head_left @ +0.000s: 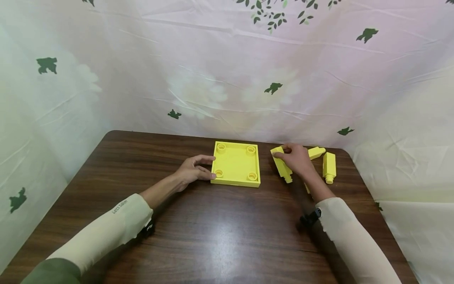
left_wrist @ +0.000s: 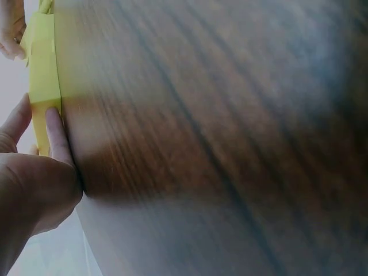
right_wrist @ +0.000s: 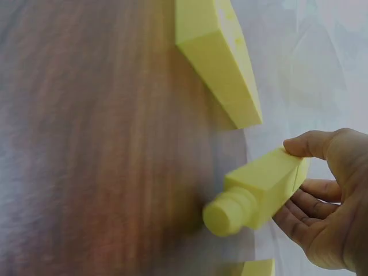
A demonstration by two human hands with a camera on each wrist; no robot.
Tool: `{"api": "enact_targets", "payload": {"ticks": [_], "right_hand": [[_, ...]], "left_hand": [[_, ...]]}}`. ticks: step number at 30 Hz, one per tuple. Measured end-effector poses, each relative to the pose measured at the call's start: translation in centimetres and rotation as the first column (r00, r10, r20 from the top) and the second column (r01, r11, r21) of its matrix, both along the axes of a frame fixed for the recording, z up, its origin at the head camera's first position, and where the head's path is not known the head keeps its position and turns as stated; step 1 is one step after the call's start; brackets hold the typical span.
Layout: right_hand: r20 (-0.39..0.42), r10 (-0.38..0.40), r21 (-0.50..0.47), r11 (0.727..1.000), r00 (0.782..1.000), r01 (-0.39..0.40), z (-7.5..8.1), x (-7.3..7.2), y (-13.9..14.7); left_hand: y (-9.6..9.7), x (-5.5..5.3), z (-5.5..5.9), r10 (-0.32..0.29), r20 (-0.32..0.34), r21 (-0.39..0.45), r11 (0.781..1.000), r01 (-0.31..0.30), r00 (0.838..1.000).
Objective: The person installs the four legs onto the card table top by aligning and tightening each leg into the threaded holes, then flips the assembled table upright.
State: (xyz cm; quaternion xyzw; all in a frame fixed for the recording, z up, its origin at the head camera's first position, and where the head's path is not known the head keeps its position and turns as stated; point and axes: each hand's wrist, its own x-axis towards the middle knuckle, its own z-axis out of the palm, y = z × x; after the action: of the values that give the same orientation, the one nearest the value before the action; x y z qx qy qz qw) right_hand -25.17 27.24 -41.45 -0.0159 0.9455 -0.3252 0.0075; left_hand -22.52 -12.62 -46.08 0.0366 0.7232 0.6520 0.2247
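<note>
Lying between the hands is a yellow tray.

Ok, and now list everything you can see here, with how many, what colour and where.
Table: one, dark brown, filling the lower view
Backdrop: one, pale with green prints, behind and beside the table
Square tray: one, yellow, near the table's far edge
Round sockets: four, yellow, in the tray's corners
Held block: one, yellow, right of the tray
Loose blocks: two, yellow, farther right
Mostly hidden piece: one, yellow, beside the right forearm
Sleeves: two, cream, on the forearms, left one green higher up
Wrist devices: two, black, at the cuffs
Left hand: one, touching the tray's left edge
Right hand: one, gripping the held block
</note>
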Motion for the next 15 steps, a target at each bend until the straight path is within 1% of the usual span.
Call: {"api": "enact_targets", "payload": {"ticks": [3, 9, 12, 15], "right_hand": [[-0.005, -0.014, -0.019, 1.0, 1.0, 0.013, 0.5, -0.3, -0.2], [-0.007, -0.033, -0.091, 0.995, 0.999, 0.032, 1.3, -0.7, -0.7], [-0.011, -0.056, -0.147, 0.988, 0.998, 0.053, 1.5, -0.8, -1.0], [-0.009, -0.089, -0.211, 0.974, 0.996, 0.085, 1.7, -1.0, -1.3]], "left_hand": [[0.1, 0.0, 0.1, 0.011, 0.007, 0.007, 1.0, -0.011, 1.0], [0.2, 0.1, 0.5, 0.038, 0.04, 0.012, 0.999, -0.039, 0.998], [0.2, 0.1, 0.6, 0.033, 0.06, 0.03, 0.999, -0.035, 0.998], [0.2, 0.0, 0.7, 0.026, 0.076, 0.047, 0.998, -0.03, 0.997]]}}
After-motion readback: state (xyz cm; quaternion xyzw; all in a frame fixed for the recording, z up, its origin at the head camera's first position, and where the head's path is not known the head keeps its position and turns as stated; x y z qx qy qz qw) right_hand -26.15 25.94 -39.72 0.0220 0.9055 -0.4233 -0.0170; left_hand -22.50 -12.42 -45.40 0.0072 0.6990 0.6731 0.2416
